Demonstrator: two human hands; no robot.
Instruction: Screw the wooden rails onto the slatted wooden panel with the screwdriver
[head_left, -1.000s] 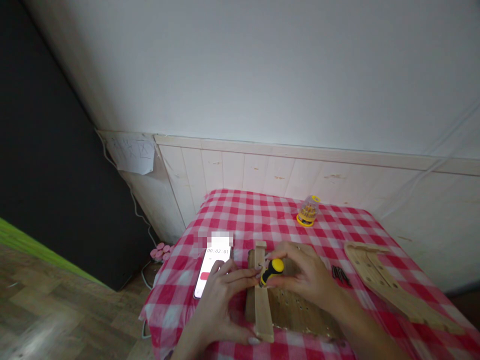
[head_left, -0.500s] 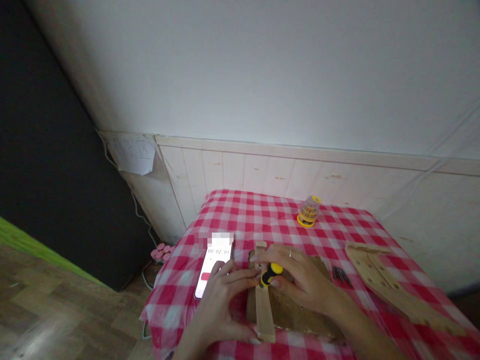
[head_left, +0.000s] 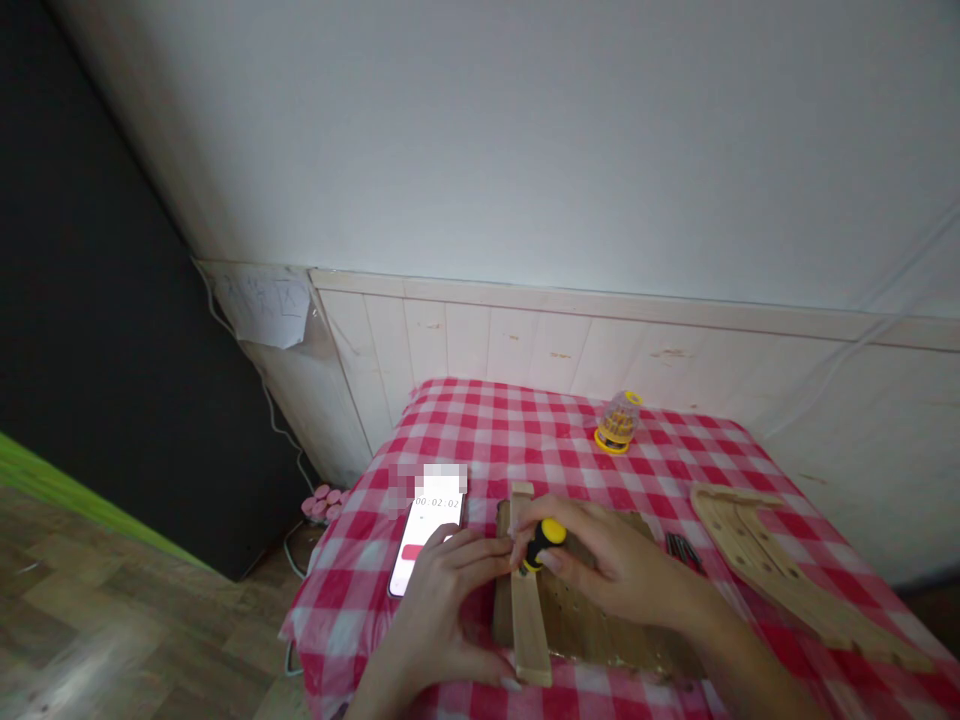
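Note:
My right hand (head_left: 600, 555) is closed around the yellow-and-black handle of a screwdriver (head_left: 551, 540). The tool stands tilted over a pale wooden strip (head_left: 531, 630), its tip hidden by fingers and handle. My left hand (head_left: 457, 600) lies along the strip's left side. Its fingertips press on the strip by the screwdriver, and the thumb reaches its near end. Under the strip is a brown wooden board (head_left: 592, 635) with small holes, partly covered by my right hand and forearm.
Left of the board lies a phone (head_left: 409, 550) showing a running timer. Several dark screws (head_left: 682, 550) and a curved wooden piece (head_left: 780, 570) lie to the right. A clear-topped bit holder (head_left: 619, 425) stands farther back on the checked tablecloth (head_left: 510, 420), near the wall.
My right hand has shifted its grip slightly on the screwdriver handle, with the fingers curled closer around it. My left hand stays in place. The phone timer has advanced one second.

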